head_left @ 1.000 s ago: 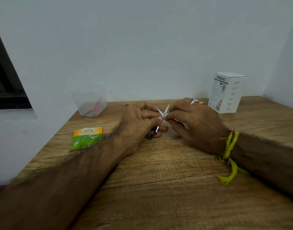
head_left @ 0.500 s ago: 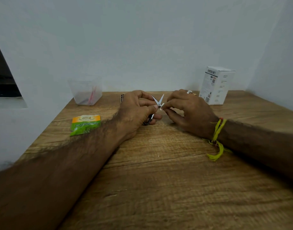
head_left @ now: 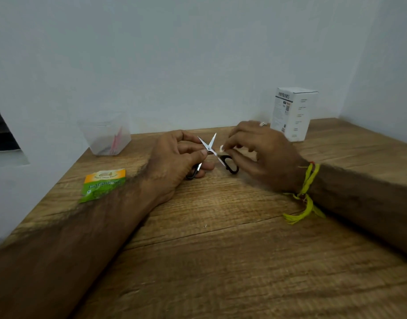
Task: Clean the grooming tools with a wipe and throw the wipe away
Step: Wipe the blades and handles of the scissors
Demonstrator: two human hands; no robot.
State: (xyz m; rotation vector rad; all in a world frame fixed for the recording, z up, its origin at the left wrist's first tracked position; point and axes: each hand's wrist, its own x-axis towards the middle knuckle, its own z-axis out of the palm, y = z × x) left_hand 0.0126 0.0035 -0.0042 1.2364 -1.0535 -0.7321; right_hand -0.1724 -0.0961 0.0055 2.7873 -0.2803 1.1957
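Note:
Small steel scissors (head_left: 208, 146) with black handles stand spread wide, blades pointing up and away, above the wooden table (head_left: 221, 249). My left hand (head_left: 175, 160) pinches them near the pivot, with one handle loop under its fingers. The other handle loop (head_left: 230, 164) sticks out to the right beneath my right hand (head_left: 262, 153). That hand pinches a small white wipe (head_left: 221, 148) between thumb and fingertip, just right of the pivot and slightly apart from the blades.
A green and orange sachet (head_left: 103, 184) lies flat at the left. A clear plastic cup (head_left: 107, 137) with pink sticks stands by the back wall at the left. A white carton (head_left: 292, 113) stands at the back right.
The scissors have spread wider and the right handle loop now shows. My right hand has drawn the wipe a little to the right, off the blades. The camera has tilted.

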